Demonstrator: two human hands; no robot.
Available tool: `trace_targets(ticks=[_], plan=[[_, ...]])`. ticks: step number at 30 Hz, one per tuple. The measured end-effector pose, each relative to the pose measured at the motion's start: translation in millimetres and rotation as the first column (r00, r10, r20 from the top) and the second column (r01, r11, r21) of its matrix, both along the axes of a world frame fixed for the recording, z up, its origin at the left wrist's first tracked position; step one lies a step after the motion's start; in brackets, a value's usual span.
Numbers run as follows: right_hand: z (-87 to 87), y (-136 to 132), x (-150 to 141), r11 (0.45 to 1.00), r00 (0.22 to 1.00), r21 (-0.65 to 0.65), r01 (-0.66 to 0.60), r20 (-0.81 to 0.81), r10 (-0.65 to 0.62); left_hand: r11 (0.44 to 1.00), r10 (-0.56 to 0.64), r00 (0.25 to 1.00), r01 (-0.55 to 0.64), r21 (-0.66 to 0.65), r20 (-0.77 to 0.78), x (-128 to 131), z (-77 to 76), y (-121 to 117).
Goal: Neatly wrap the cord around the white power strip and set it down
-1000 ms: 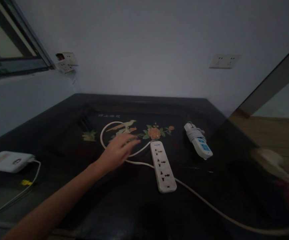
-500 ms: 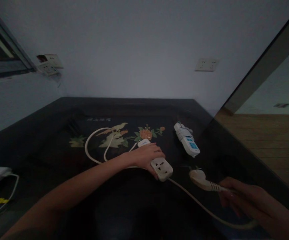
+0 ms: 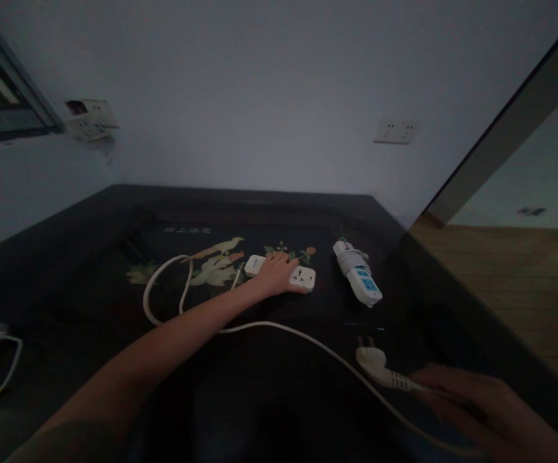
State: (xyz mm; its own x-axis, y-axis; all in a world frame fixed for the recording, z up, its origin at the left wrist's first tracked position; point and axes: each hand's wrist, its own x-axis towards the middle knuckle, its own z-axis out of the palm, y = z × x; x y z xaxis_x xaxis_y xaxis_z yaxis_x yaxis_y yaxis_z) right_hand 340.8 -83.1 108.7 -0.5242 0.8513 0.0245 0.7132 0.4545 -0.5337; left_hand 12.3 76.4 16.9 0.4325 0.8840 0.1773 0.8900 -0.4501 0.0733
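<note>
- While the left hand (image 3: pixel 275 276) curls over the middle of the white power strip (image 3: pixel 302 278), its fingers across the top and its thumb along the near side, the right hand (image 3: pixel 472 392) appears closed on the cord just behind the white plug (image 3: pixel 374 364); blur hides its exact finger placement
- The power strip lies roughly crosswise on the dark counter (image 3: pixel 240 399), beside the floral decoration, with one socket group uncovered at its right end
- The plug's pins (image 3: pixel 366 341) point away from the person. Whether the plug touches the counter or sits just above it, I cannot tell
- The white power cord (image 3: pixel 279 326) loops left of the strip, passes under or behind the left forearm and runs across toward the right hand. Its slack is best left loose, with no sharp bend where it meets the plug
- For steady handling, the left hand would do well to press evenly on the casing, fingertips off the socket holes, while the right takes the plug by its solid body, clear of the pins
- A second power strip (image 3: pixel 363 281), wrapped in its own cord, lies to the right; care is needed not to knock it
</note>
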Motion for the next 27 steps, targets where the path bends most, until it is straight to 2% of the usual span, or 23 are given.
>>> trace_targets(ticks=[2,5,11,15,19,21,23,25,27], plan=[[8.1,8,-22,0.999,0.999,0.006,-0.037,-0.010,0.037,1.000,0.016,1.000,-0.016,-0.013,-0.005,1,-0.7,0],[7.1,14,-38,1.000,0.999,0.024,-0.018,-0.045,0.019,0.999,0.003,1.000,-0.003,-0.053,-0.016,-1,1.6,2],[-0.3,19,-40,0.998,0.996,0.024,0.055,-0.075,-0.053,0.959,-0.169,0.984,0.152,-0.237,-0.051,-38,17.9,20],[1.4,24,-45,0.999,0.995,-0.002,0.053,-0.090,-0.053,0.944,-0.179,0.981,0.151,-0.295,-0.070,-60,25.3,27],[3.6,27,-56,0.997,0.998,-0.073,0.021,-0.062,-0.025,0.947,-0.165,0.983,0.136,-0.291,-0.079,-65,35.7,26],[5.9,27,-61,0.993,0.999,-0.121,0.006,-0.038,-0.010,0.958,-0.143,0.986,0.115,-0.262,-0.087,-68,52.1,26],[8.4,28,-66,0.986,1.000,-0.165,-0.017,-0.022,0.013,0.976,-0.115,0.989,0.095,-0.196,-0.092,-73,80.6,27],[10.0,31,-69,0.979,0.999,-0.199,-0.050,-0.001,0.051,0.992,-0.089,0.992,0.080,-0.097,-0.093,-81,120.9,29],[9.7,39,-74,0.973,0.994,-0.213,-0.088,0.039,0.099,0.998,-0.064,0.993,0.064,0.006,-0.100,-88,169.9,28]])
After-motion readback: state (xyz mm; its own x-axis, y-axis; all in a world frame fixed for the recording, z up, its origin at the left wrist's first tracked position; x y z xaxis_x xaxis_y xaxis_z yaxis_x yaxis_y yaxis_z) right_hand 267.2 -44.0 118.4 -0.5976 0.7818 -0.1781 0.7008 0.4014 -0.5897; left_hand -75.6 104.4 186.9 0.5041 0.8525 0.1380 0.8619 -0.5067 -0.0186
